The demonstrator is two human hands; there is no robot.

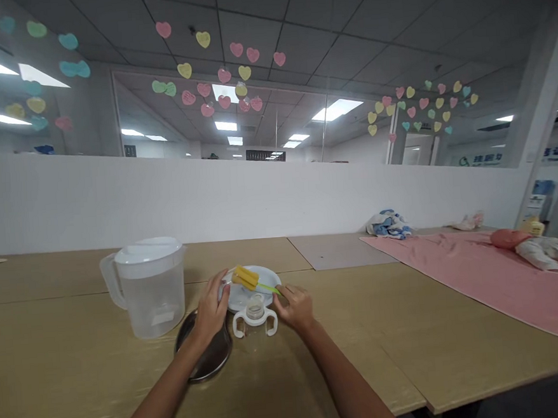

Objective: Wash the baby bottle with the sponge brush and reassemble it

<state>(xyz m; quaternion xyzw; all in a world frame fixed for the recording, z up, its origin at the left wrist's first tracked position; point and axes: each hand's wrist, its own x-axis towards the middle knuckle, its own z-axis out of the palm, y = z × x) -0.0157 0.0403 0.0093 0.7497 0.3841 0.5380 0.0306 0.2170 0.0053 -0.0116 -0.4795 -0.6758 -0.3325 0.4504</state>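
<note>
A white plate (253,288) lies on the wooden table (78,350), with a sponge bottle brush (245,278) resting across it. The brush has a yellow head and a thin green handle. My right hand (293,308) is at the handle's end, its fingers closed around the green tip. My left hand (211,309) grips the plate's left rim. Just below the plate, between my hands, stands a clear baby bottle (255,319) with white twin handles and no teat. To the left stands a clear plastic pitcher (151,291) with a white lid, holding water.
A dark metal dish (213,353) lies under my left wrist. A pink cloth (479,278) covers the table's right side, with a pink-headed soft object and white fabric (544,248) on it. Crumpled blue-white cloth (388,225) sits by the white partition (211,194).
</note>
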